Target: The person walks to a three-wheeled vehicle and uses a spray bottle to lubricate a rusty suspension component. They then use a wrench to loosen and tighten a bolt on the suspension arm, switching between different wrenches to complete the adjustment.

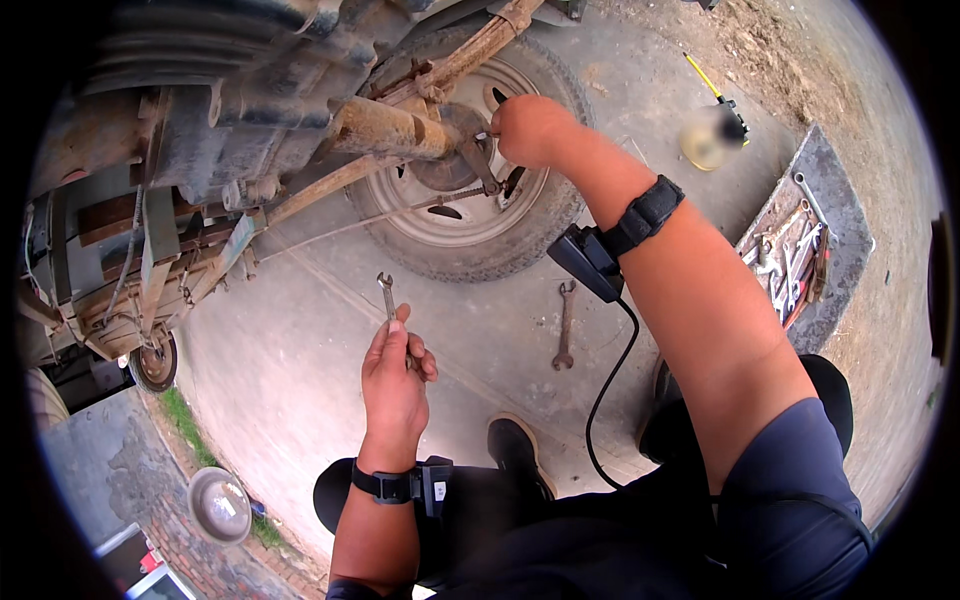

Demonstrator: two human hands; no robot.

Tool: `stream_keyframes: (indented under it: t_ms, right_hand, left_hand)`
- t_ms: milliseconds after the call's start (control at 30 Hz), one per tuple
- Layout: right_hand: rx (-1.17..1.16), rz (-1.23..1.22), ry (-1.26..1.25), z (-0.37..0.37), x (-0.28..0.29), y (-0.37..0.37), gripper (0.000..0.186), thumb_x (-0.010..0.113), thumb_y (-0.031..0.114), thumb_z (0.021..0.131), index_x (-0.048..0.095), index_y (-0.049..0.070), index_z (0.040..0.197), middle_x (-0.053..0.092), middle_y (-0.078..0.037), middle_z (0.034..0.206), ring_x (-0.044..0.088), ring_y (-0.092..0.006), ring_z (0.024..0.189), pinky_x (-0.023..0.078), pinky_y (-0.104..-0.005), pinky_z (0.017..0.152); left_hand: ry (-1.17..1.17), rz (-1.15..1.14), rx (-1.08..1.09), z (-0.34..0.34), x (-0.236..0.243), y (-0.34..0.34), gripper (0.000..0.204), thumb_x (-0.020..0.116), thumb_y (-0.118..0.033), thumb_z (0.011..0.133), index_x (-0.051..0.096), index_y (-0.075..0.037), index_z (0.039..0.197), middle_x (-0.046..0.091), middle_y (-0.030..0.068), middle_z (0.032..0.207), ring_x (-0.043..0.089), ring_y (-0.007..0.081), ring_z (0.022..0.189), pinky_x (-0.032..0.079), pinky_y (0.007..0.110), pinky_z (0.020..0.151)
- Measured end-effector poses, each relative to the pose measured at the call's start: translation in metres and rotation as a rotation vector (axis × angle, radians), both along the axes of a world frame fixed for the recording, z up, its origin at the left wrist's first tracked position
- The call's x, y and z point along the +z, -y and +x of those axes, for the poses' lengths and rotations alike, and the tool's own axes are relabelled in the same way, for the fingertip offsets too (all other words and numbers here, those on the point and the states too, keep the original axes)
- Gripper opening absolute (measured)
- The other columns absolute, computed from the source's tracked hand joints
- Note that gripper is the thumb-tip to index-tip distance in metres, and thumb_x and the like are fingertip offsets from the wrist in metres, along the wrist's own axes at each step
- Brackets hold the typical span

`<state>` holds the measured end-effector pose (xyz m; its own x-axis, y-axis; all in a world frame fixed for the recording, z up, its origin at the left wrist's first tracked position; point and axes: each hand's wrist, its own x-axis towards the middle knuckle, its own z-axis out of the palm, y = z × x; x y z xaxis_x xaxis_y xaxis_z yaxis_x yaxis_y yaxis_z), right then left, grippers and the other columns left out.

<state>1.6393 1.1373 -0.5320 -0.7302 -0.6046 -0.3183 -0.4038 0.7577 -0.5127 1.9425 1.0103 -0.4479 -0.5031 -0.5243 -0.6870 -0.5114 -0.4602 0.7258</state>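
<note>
My left hand is closed around an open-end wrench, its jaw pointing up and away from me over the concrete. My right hand reaches up to the wheel hub, fingers curled beside a rusty lever arm. A small bright metal bit shows at those fingertips, but what they grip is hidden. Behind them stands a wheel with a cream rim and a dusty tyre. A thin rod with a spring runs from the lever across the rim.
A rusty double-ended wrench lies on the floor right of centre. Further right sits a metal tray full of wrenches. The rusty axle tube and undercarriage fill the upper left. A round basin stands lower left; a yellow-handled object lies upper right.
</note>
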Motion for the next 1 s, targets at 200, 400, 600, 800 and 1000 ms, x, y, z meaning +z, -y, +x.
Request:
stream_keyframes:
  t_ms: [200,400,600,800,1000]
  right_hand:
    - [0.403,0.348,-0.141,-0.028,0.005,0.022,0.025,0.071,0.008,0.067,0.079,0.008,0.09,0.073,-0.017,0.091,0.069,-0.0374,0.087,0.055,-0.0469,0.076]
    - [0.966,0.523,-0.247,-0.049,0.02,0.055,0.023,0.075,0.009,0.065,0.078,0.004,0.087,0.074,-0.015,0.086,0.07,-0.0338,0.08,0.055,-0.0457,0.071]
    - [0.376,0.326,0.166,-0.061,0.013,0.06,0.016,0.072,0.008,0.069,0.078,0.003,0.082,0.074,-0.013,0.085,0.07,-0.0286,0.079,0.055,-0.0454,0.07]
    - [0.76,0.468,-0.17,-0.042,0.018,0.053,0.016,0.065,0.011,0.072,0.076,0.0,0.076,0.073,-0.019,0.088,0.07,-0.0349,0.084,0.055,-0.0455,0.072]
    - [0.253,0.176,-0.072,-0.011,0.037,0.017,0.024,0.06,0.011,0.073,0.074,-0.002,0.086,0.072,-0.023,0.094,0.069,-0.0397,0.092,0.055,-0.0458,0.079]
  left_hand:
    - [0.016,-0.007,-0.006,0.0,-0.005,0.002,0.04,0.049,-0.025,0.106,0.052,-0.001,0.137,0.052,-0.0003,0.075,0.05,0.0114,0.061,0.041,0.027,0.056]
    - [0.04,-0.002,-0.023,-0.004,-0.007,0.001,0.039,0.049,-0.025,0.106,0.052,-0.001,0.136,0.051,-0.0002,0.076,0.049,0.0117,0.061,0.04,0.027,0.057]
    - [0.048,0.009,-0.07,-0.013,-0.01,-0.004,0.039,0.048,-0.025,0.105,0.051,0.0,0.136,0.05,0.0007,0.076,0.048,0.0125,0.062,0.04,0.028,0.057]
    - [0.061,0.006,-0.096,-0.012,-0.015,0.0,0.039,0.049,-0.025,0.106,0.052,-0.002,0.137,0.052,-0.0015,0.076,0.051,0.0102,0.062,0.042,0.026,0.058]
    - [0.046,-0.002,-0.116,-0.017,-0.016,-0.002,0.039,0.049,-0.024,0.105,0.052,-0.001,0.137,0.052,-0.0011,0.076,0.051,0.0102,0.062,0.041,0.026,0.057]
